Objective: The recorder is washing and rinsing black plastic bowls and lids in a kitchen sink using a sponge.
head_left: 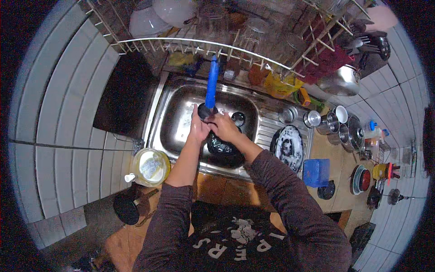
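Note:
Over the stainless steel sink basin (173, 125), my left hand (199, 126) holds a small dark round item (205, 111) from its left side. The fingers of my right hand (222, 125) are on the same item's right side, partly covering it. Just above it ends a blue hose (212, 83) on the tap; whether water runs is hard to tell. Below my right hand, a black glossy vessel (222, 146) lies in the basin, partly hidden by my forearm. A small round black piece (238, 119) is to the right of my right hand.
A soapy black oval dish (289, 148) lies on the ridged drainboard (266, 127). Metal pots (328, 122) and a blue plastic container (316, 172) stand to the right. A yellowish tub (152, 167) is at the sink's left corner. A white wire dish rack (190, 42) overhangs the back.

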`<action>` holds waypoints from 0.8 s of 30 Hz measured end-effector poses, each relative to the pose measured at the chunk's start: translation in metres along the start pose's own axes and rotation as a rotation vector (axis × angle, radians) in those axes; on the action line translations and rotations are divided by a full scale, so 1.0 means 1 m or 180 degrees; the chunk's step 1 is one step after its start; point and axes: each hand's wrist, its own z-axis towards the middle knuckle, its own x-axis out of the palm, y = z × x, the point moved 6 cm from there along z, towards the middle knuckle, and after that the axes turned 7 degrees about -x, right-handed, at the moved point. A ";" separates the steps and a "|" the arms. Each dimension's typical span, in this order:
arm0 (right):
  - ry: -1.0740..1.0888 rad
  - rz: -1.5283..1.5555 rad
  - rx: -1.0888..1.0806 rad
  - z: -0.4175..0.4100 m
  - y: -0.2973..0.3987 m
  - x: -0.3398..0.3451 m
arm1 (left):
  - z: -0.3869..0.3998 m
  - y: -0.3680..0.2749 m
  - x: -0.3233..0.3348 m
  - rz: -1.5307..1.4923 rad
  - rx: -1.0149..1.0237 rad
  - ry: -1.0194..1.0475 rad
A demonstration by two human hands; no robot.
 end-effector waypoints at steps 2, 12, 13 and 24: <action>0.0292 0.0345 0.0262 0.003 -0.007 0.008 | 0.013 0.002 -0.027 -0.0038 0.0091 -0.0083; 0.0733 0.0527 0.0818 0.006 -0.028 0.029 | 0.012 0.023 -0.018 -0.0524 -0.0082 -0.0369; 0.0748 0.0530 0.0826 0.008 -0.032 0.018 | 0.015 0.026 -0.019 -0.0536 -0.0089 -0.0379; 0.0524 -0.0122 -0.0254 -0.020 -0.034 -0.003 | 0.007 0.029 0.016 -0.0043 -0.0421 -0.0439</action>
